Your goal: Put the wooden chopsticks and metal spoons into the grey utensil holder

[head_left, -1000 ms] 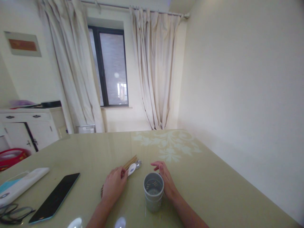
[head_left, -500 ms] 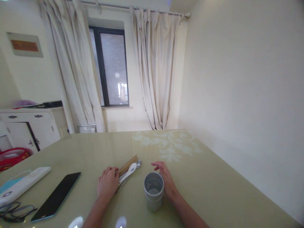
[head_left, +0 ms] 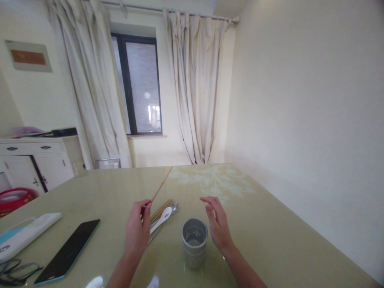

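My left hand [head_left: 139,224] pinches one end of a thin wooden chopstick [head_left: 162,184], which points up and away over the table. Beneath it lies a bundle of chopsticks [head_left: 162,210], beside a white spoon [head_left: 163,219] with a blue mark and some shiny metal cutlery [head_left: 175,207]. A grey cup [head_left: 195,254] with drain holes in its bottom stands upright, and nothing shows inside it. Just right of the cup, my right hand [head_left: 219,224] is raised with fingers stretched out, holding nothing and apart from the rim.
On the left of the table [head_left: 270,240] lie a dark tablet or phone [head_left: 69,250], a long white case [head_left: 33,234] and a pair of glasses [head_left: 18,272]. A white cabinet [head_left: 57,160] stands beyond the table. A wall runs along the right edge.
My left hand has lifted one chopstick off the bundle and raised it. My right hand has moved up slightly and a little right, away from the cup.
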`<state>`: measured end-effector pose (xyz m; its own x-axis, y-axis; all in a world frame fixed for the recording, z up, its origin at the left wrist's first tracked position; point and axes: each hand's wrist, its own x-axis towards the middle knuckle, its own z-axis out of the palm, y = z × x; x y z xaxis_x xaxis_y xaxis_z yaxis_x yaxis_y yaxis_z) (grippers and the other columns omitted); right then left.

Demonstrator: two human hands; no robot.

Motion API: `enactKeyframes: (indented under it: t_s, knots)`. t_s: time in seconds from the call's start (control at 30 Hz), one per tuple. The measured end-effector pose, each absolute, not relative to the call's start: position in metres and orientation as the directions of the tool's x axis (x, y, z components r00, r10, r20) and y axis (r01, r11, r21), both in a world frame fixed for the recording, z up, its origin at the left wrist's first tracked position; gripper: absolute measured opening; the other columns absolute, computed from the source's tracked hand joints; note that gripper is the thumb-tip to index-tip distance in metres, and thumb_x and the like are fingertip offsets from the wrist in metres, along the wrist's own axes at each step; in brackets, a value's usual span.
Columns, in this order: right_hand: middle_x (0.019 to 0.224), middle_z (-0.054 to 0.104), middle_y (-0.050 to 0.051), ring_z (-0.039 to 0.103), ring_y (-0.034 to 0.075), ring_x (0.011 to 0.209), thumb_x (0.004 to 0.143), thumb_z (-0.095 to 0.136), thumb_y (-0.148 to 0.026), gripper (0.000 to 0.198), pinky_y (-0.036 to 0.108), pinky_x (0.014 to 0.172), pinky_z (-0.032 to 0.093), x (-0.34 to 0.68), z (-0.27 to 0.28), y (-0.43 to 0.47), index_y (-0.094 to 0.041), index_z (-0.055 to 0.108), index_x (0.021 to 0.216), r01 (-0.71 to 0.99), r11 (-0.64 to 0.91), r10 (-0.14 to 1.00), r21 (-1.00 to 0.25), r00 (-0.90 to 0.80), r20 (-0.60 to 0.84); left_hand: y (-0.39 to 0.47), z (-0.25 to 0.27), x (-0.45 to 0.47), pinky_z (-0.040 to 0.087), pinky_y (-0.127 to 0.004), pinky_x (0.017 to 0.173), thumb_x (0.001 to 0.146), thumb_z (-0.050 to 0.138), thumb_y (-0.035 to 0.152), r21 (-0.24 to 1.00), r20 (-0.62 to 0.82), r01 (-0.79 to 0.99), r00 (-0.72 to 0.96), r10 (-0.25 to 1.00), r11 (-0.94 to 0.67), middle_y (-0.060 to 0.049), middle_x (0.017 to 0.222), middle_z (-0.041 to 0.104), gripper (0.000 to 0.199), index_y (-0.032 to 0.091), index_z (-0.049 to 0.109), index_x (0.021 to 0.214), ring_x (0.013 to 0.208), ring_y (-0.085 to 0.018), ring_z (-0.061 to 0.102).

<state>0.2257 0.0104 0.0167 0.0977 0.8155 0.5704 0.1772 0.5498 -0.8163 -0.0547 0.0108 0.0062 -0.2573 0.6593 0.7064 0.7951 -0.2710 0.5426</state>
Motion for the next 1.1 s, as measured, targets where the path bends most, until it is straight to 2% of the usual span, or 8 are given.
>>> enactKeyframes:
  t_s: [0.17,0.33,0.4,0.47,0.53,0.63,0.8,1.1]
  knots:
    - [0.103,0.075,0.007,0.067,0.025,0.094,0.104,0.065,-0.055,0.033,0.037,0.089,0.054,0.221,0.039,-0.019,-0.030,0.080,0.119,0.141,0.675,0.736,-0.724,-0.073,0.673,-0.018,0.010,-0.008,0.060,-0.026,0.088,0.105,0.061,0.022,0.053,0.951,0.742,0.167,0.260,-0.668,-0.004,0.101,0.081,0.017,0.026,0.074,0.115,0.092,-0.016,0.078]
    - [0.093,0.078,0.007,0.069,0.022,0.081,0.103,0.069,-0.051,0.029,0.033,0.076,0.056,0.214,0.044,-0.022,-0.024,0.078,0.100,-0.105,0.587,0.808,-0.803,0.021,0.588,-0.025,0.013,-0.009,0.057,-0.028,0.094,0.107,0.057,0.022,-0.101,0.933,0.694,0.315,0.175,-0.713,-0.007,0.104,0.082,0.024,0.022,0.071,0.126,0.097,-0.018,0.076]
    - [0.093,0.079,0.008,0.067,0.020,0.076,0.104,0.067,-0.052,0.032,0.032,0.071,0.056,0.223,0.048,-0.014,-0.022,0.074,0.097,-0.182,0.593,0.803,-0.784,0.202,0.561,-0.016,0.014,-0.027,0.056,-0.033,0.097,0.111,0.044,0.031,-0.082,0.917,0.724,0.324,0.233,-0.685,-0.010,0.111,0.082,0.034,0.021,0.070,0.130,0.104,-0.021,0.076]
    - [0.087,0.079,0.008,0.066,0.019,0.072,0.102,0.068,-0.054,0.033,0.030,0.067,0.055,0.238,0.052,-0.005,-0.022,0.070,0.092,-0.185,0.631,0.753,-0.753,0.377,0.539,-0.003,0.012,-0.048,0.056,-0.035,0.094,0.111,0.037,0.031,0.104,0.896,0.857,0.140,0.421,-0.506,-0.011,0.107,0.082,0.040,0.020,0.074,0.119,0.100,-0.022,0.075]
    - [0.079,0.077,0.006,0.065,0.018,0.067,0.098,0.074,-0.054,0.034,0.029,0.064,0.054,0.251,0.053,0.002,-0.022,0.069,0.089,-0.136,0.649,0.716,-0.749,0.442,0.540,0.010,0.008,-0.067,0.055,-0.040,0.093,0.110,0.035,0.034,0.253,0.713,0.956,-0.080,0.697,-0.149,-0.013,0.109,0.081,0.044,0.019,0.076,0.112,0.101,-0.027,0.074]
    - [0.073,0.077,0.005,0.067,0.018,0.063,0.093,0.079,-0.056,0.036,0.030,0.061,0.055,0.256,0.047,0.008,-0.021,0.073,0.093,-0.091,0.604,0.766,-0.792,0.344,0.544,0.021,-0.001,-0.081,0.054,-0.045,0.094,0.108,0.036,0.034,0.201,0.382,0.969,-0.210,0.900,0.141,-0.014,0.121,0.078,0.045,0.020,0.078,0.113,0.110,-0.032,0.072]
    - [0.074,0.076,0.004,0.070,0.021,0.070,0.091,0.080,-0.059,0.039,0.034,0.070,0.058,0.236,0.031,0.009,-0.020,0.075,0.086,-0.042,0.502,0.864,-0.864,0.065,0.500,0.021,-0.012,-0.081,0.052,-0.042,0.095,0.108,0.038,0.035,0.186,0.179,0.967,-0.206,0.962,0.173,-0.012,0.124,0.076,0.043,0.022,0.078,0.117,0.117,-0.030,0.071]
    - [0.080,0.074,0.005,0.068,0.023,0.081,0.094,0.074,-0.063,0.047,0.035,0.079,0.052,0.223,0.024,0.007,-0.021,0.080,0.076,0.130,0.500,0.866,-0.856,-0.049,0.498,0.025,-0.019,-0.084,0.052,-0.035,0.091,0.107,0.043,0.032,0.261,0.174,0.952,-0.209,0.962,0.160,-0.010,0.116,0.079,0.032,0.022,0.074,0.108,0.109,-0.026,0.073]
